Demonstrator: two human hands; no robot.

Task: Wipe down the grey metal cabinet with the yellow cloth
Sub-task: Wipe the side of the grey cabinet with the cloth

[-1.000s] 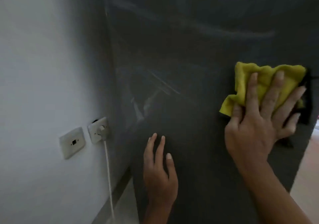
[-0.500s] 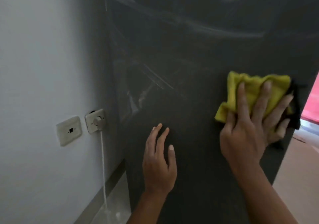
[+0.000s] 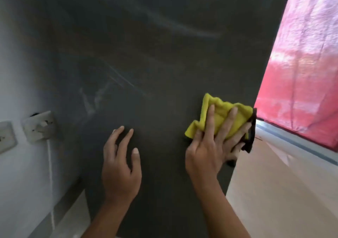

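1. One grey metal cabinet stands against the wall. Only a flat dark side of it shows, streaked with pale smears, and I cannot tell what it holds
2. One yellow cloth, bunched up, lies against that panel low down, close to the cabinet's right edge. A dark strip shows along the cloth's right side
3. There are two hands. The right hand presses the cloth flat to the metal with straight, spread fingers, none curled round it
4. The left hand is to its left, well apart from the cloth, with loose, slightly parted fingers and nothing held. I cannot tell whether its tips touch the panel
5. Two pale wall plates sit side by side on the wall left of the cabinet, the nearer plate and the outer plate. One white cable hangs down from the nearer plate
6. One red curtain hangs on the right, above a pale floor
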